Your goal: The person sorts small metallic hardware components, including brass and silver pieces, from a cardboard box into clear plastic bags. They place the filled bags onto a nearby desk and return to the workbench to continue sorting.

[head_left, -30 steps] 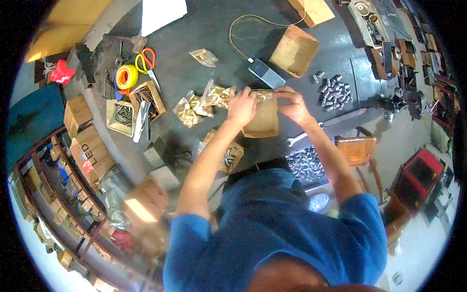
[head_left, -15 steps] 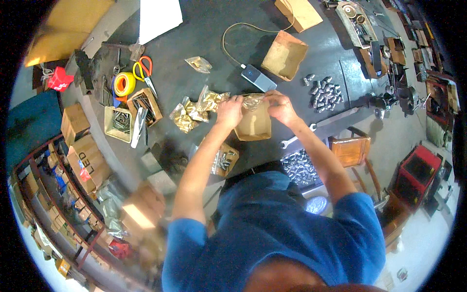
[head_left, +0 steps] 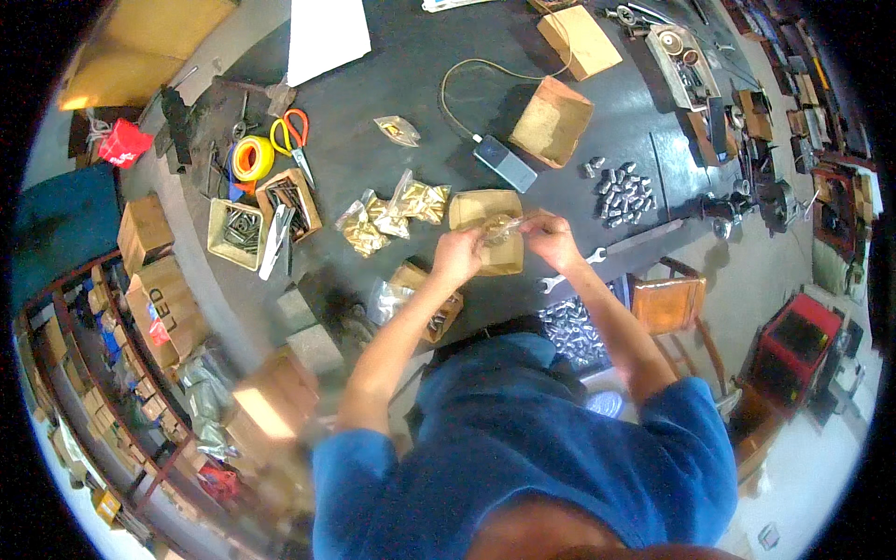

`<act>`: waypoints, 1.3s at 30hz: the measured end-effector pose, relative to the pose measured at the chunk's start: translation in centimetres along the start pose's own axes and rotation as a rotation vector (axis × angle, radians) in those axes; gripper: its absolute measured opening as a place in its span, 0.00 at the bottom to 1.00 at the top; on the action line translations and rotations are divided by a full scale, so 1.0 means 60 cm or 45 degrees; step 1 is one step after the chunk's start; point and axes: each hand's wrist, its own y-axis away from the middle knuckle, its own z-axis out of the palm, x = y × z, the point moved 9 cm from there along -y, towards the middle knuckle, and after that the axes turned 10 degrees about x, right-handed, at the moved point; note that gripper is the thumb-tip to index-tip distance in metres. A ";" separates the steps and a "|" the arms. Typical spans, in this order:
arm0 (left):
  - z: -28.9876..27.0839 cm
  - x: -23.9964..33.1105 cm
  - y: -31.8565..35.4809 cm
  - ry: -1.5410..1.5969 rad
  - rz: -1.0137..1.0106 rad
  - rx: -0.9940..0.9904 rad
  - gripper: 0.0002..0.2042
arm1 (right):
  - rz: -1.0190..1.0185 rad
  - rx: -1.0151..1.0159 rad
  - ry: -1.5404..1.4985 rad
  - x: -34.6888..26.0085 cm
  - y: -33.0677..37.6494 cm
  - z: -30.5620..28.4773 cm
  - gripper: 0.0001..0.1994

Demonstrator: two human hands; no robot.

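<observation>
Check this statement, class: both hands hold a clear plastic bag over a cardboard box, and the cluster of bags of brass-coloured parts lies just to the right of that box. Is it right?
Not quite: the bags of brass-coloured parts lie just to the left of the cardboard box, as the head view shows. The rest stands.

A small clear plastic bag [head_left: 500, 231] — creased and shiny, any contents too blurred to tell — is held over an open, tan cardboard box [head_left: 504, 262].
</observation>
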 end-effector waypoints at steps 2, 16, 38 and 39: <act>0.004 -0.004 0.005 0.033 -0.003 0.018 0.08 | -0.069 -0.024 0.046 0.021 0.007 0.006 0.08; -0.034 -0.101 -0.039 0.117 -0.205 0.216 0.09 | -0.100 0.002 0.022 0.033 -0.051 0.059 0.10; -0.194 -0.293 0.236 -0.267 -0.718 0.345 0.16 | -0.390 -0.268 0.187 -0.081 -0.104 0.219 0.12; -0.197 -0.293 0.232 -0.254 -0.723 0.347 0.16 | -0.541 -0.463 0.293 -0.054 -0.111 0.269 0.11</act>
